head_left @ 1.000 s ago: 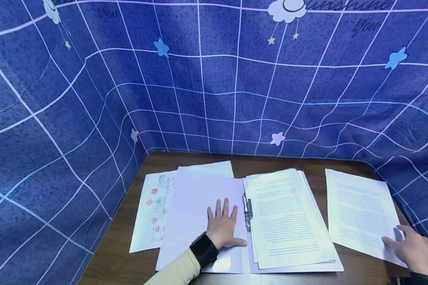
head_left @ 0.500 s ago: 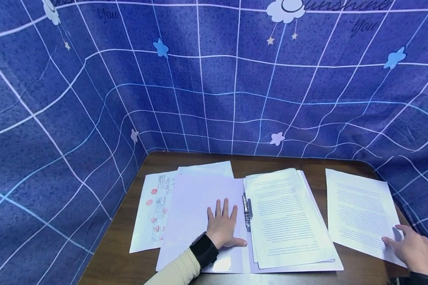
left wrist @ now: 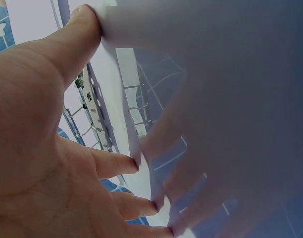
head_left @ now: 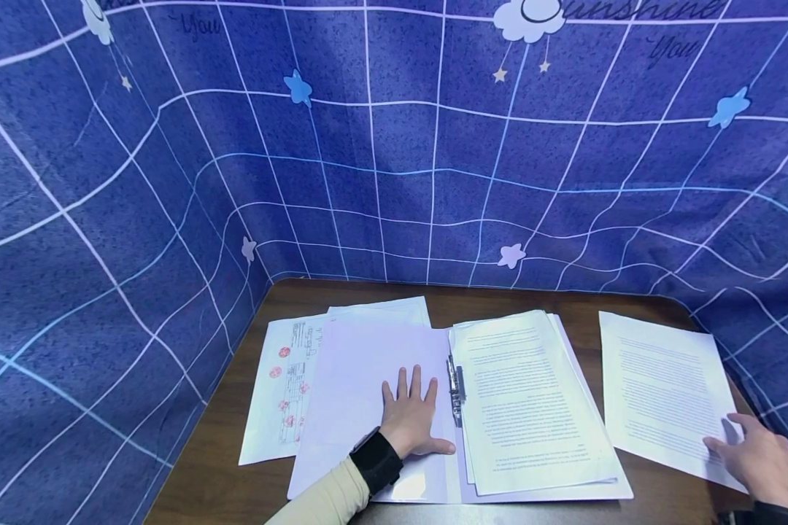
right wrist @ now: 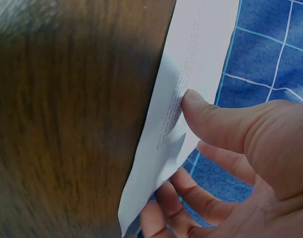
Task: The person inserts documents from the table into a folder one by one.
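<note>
My left hand [head_left: 408, 423] lies flat with fingers spread on the inside cover of an open pale purple folder [head_left: 361, 379]. In the left wrist view, the fingertips [left wrist: 134, 163] press on the shiny cover, beside the metal clip [left wrist: 94, 109]. A stack of printed pages [head_left: 525, 408] lies on the folder's right half. At the far right, my right hand [head_left: 762, 456] holds the lower right corner of a single printed sheet [head_left: 663, 386]. Its thumb [right wrist: 203, 116] lies on the printed face, while the other fingers curl at the sheet's edge, their tips partly hidden.
Sheets with red stamps [head_left: 272, 394] stick out from beneath the folder's left side. Everything lies on a dark brown wooden table [head_left: 578, 302]. Blue cloth with a grid and stars [head_left: 400, 182] hangs behind and along both sides.
</note>
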Motion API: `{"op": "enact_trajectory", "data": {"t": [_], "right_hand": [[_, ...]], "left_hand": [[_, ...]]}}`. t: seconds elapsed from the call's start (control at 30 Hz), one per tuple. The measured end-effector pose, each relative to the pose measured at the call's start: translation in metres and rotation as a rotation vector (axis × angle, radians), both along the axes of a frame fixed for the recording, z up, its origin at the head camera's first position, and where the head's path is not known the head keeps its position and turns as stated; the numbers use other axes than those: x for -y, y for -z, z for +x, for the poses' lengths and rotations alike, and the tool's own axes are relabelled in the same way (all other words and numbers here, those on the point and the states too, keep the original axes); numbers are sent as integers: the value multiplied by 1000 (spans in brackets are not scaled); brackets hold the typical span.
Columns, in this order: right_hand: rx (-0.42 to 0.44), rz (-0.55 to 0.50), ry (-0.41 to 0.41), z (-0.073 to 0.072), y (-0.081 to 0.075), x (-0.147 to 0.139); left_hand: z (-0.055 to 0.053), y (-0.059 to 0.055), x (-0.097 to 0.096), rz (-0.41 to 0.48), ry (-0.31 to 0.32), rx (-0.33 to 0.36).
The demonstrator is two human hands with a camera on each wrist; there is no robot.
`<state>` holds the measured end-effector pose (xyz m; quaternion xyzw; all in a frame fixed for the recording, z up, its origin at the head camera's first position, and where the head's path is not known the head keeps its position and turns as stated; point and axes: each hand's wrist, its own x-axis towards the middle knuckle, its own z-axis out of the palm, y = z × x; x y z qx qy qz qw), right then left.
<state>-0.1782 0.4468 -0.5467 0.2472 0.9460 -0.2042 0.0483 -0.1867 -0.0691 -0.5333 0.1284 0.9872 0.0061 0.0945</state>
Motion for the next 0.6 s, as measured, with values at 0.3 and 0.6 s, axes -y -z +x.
{"op": "enact_trajectory", "data": {"t": [0.3,0.6], "right_hand": [[-5,-33,77,0,-3,4],[-181,-42,137,3,-17,3]], "left_hand": [[1,0,0,-5,-4,-2],[1,-1,-1,-6,-6,-7]]}}
